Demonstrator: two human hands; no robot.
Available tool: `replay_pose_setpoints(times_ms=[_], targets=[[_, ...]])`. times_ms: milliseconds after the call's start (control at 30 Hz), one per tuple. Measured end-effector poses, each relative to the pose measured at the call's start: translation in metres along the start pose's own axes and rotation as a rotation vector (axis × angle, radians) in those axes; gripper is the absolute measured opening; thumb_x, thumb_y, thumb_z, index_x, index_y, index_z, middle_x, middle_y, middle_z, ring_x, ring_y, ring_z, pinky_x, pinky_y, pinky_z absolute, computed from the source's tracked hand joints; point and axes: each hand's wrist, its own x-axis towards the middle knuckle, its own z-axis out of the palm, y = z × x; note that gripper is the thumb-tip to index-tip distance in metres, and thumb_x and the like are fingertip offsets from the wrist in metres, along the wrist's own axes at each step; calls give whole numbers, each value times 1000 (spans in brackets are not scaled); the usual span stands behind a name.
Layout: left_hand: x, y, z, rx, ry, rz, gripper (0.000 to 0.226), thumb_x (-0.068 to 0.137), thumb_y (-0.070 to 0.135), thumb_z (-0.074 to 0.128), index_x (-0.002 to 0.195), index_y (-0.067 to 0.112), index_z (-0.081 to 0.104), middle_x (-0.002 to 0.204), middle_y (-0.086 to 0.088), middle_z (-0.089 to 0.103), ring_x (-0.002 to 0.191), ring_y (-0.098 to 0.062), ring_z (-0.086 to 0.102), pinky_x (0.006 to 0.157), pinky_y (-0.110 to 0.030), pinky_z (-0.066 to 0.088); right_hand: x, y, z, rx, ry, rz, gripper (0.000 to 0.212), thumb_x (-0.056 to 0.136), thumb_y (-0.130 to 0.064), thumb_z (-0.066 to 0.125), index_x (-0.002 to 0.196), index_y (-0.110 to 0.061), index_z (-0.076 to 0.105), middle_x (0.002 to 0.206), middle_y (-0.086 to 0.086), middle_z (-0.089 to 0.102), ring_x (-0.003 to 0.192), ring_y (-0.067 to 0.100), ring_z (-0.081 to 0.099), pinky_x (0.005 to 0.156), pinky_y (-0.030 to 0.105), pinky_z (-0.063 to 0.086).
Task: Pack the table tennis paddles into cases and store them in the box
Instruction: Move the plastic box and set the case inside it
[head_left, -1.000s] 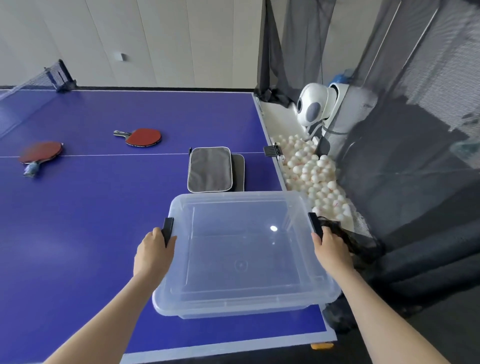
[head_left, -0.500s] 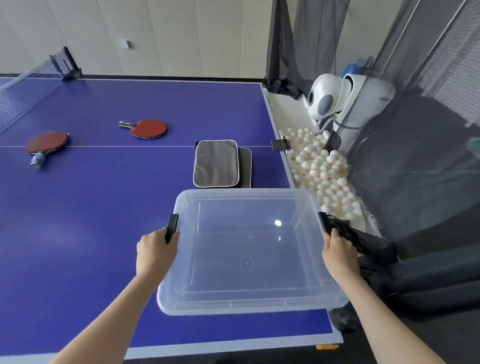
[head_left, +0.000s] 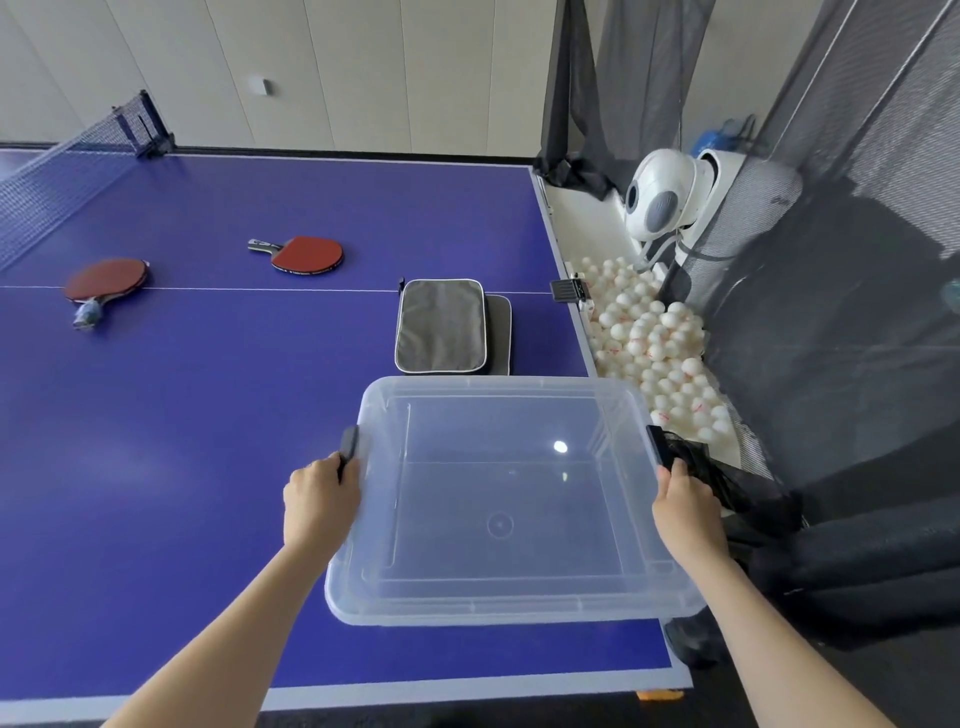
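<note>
Head view: the box is clear, glossy plastic, rectangular with rounded corners and a thick rolled rim, and sits at the near right corner of the blue table, its right side past the table edge. I can't tell whether it rests on the table or is lifted, or whether a lid is on. My left hand grips the left rim by a black latch. My right hand grips the right rim below the other latch. On both hands the fingers curl under the rim, with the tips hidden. Just beyond the box lies a flat grey fabric case with pale piping, stacked on a second case of which only a strip shows. Further left are two red-rubber paddles, one with a dark handle and one with a blurred handle. The mesh net is cut off at the far left. At right are matte white balls in a trough, a rounded white machine and black netting.
</note>
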Motion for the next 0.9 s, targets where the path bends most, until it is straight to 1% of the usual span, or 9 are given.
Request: replay_pose_setpoints(times_ms=[233,333,467,567,667,733,800,867,900], targets=[[1,-17,4,-192,-5,-67,41,95,24,49,73,-10,56,54,-7,35,54,-20,25,52,-27,24,1,0,-6,38,-36,19,38,103,-21,29,120,7,48,107,27,62,104,42,57,79,42,44],[1,-19,6,-270,-16,-85,35,95,26,51,72,2,62,58,-9,40,55,-20,28,53,-27,27,1,-1,-6,52,-42,32,39,103,-22,28,122,6,48,109,26,62,106,40,57,77,38,42],[-1,-20,7,-319,-23,-83,21,95,28,51,75,21,51,63,-10,45,58,-20,29,57,-31,28,0,-2,-10,103,-60,48,40,103,-21,27,125,6,48,111,26,62,108,39,56,78,36,41],[-3,-20,8,-333,-20,-93,23,94,29,50,74,18,56,63,-10,43,59,-19,27,57,-32,26,2,5,-10,219,-73,91,36,103,-19,28,93,-3,58,92,23,62,100,40,56,77,38,40],[-4,-19,7,-338,-26,-91,33,95,28,51,76,4,64,62,-10,38,58,-20,25,56,-30,24,1,10,-15,405,-100,195,42,102,-17,30,63,-8,43,67,11,49,82,34,51,76,42,41],[-4,-19,6,-373,-43,-120,30,94,30,51,71,14,63,64,-10,41,60,-20,28,56,-31,27,3,14,-16,522,-131,273,40,103,-19,31,76,1,54,77,16,54,88,33,51,79,41,42],[-4,-21,5,-436,-70,-180,29,94,33,51,69,25,63,68,-9,49,63,-22,36,57,-31,33,8,18,-13,672,-186,367,38,103,-25,33,108,2,59,104,18,60,106,32,54,92,40,43],[-3,-23,4,-520,-116,-258,28,95,34,51,74,26,68,73,-8,57,67,-24,47,61,-31,42,12,26,-6,767,-231,467,44,102,-32,36,135,-5,48,128,15,56,118,33,53,102,47,42],[-4,-22,2,-568,-144,-296,30,96,34,50,76,20,68,74,-8,58,67,-25,49,61,-30,43,16,32,-1,783,-236,496,44,101,-32,38,138,-8,46,129,14,56,114,33,56,98,47,46]])
